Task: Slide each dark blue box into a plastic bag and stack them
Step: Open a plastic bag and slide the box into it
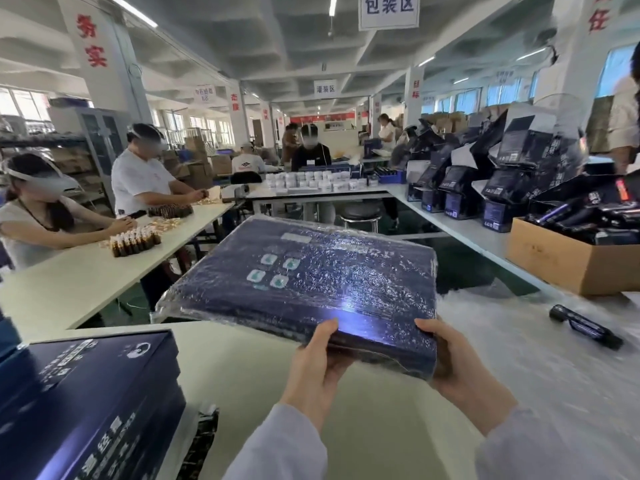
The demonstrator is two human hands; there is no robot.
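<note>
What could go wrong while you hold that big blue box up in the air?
It might slip: the left hand and right hand grip only the near edge of the bagged box, and the shiny plastic looks slick, with most of the box hanging out in front. Also, the bag sits loose and crinkled at the far left corner, so it could snag or slide when the box goes onto the stack of blue boxes at the left.

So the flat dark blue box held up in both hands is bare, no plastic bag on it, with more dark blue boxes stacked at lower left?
Not bare: the head view shows the flat dark blue box inside a crinkled clear plastic bag. The left hand and right hand do hold it up; stacked dark blue boxes lie lower left.
</note>
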